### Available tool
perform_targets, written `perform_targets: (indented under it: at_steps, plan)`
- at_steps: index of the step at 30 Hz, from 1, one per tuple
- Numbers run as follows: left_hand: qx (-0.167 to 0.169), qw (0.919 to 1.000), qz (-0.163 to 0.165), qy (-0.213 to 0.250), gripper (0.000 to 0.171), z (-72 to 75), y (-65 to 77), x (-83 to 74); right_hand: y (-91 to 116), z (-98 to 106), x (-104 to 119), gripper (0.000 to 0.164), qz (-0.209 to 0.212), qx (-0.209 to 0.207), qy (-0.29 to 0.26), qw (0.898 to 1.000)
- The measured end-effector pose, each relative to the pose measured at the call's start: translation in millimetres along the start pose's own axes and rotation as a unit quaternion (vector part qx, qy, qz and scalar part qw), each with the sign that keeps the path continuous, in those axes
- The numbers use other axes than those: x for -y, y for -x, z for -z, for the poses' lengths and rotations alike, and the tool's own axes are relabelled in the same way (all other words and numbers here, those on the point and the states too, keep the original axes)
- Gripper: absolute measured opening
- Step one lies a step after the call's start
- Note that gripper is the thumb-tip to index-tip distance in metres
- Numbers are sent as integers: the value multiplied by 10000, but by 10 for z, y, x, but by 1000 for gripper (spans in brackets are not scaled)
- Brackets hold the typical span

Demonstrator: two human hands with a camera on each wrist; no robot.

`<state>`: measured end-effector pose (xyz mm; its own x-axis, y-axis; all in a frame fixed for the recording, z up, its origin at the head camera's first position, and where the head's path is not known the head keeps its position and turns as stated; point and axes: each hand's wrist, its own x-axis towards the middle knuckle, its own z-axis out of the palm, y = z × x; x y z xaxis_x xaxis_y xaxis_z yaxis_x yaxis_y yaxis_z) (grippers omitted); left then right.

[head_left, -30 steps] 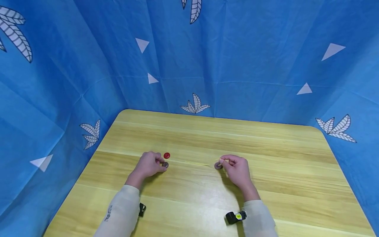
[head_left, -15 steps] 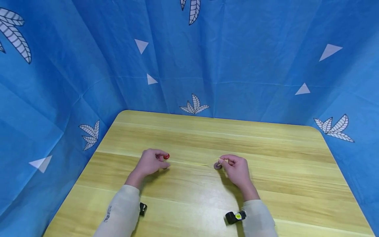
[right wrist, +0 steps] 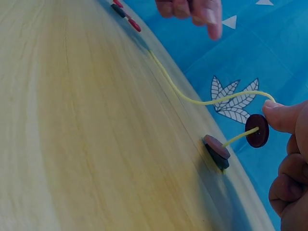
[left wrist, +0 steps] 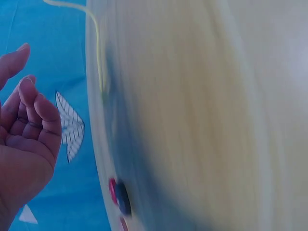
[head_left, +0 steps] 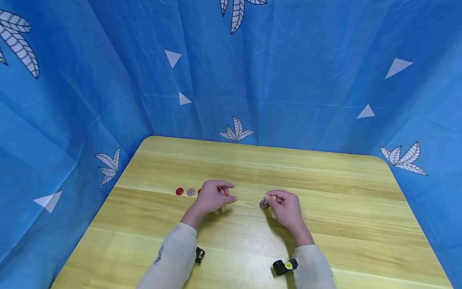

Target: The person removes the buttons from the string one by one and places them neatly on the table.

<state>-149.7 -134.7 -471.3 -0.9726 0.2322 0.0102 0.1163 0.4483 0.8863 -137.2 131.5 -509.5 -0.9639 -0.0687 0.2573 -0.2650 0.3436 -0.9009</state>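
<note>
Centrally on the wooden tabletop (head_left: 325, 192) lies a yellow cord (head_left: 242, 201), the landmark for all positions. At its right end, the right hand (head_left: 286, 208) pinches the cord tip, with one brown button (right wrist: 257, 130) threaded and raised and another brown button (right wrist: 216, 147) flat on the tabletop just below. At its left end, the left hand (head_left: 213, 197) hovers with fingers loosely curled, holding nothing. Left of the cord, beyond that hand, a red button (head_left: 179, 192) and a grey button (head_left: 191, 192) lie side by side
</note>
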Motion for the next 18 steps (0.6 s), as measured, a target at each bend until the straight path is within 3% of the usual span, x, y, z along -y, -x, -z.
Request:
perform_targets:
  at_steps: [5, 12, 18]
  plan:
    - [140, 9995, -84, 259, 37, -195, -80, -109, 0, 8, 10, 4, 59, -89, -34, 9999]
    - [254, 9991, -191, 271, 34, -446, -136, -207, -1, 7, 33, 4, 31, -192, 5, 9998]
    - [213, 9991, -336, 155, 24, -649, -164, -191, 37, 46, 324, 3, 5, -70, 0, 10000]
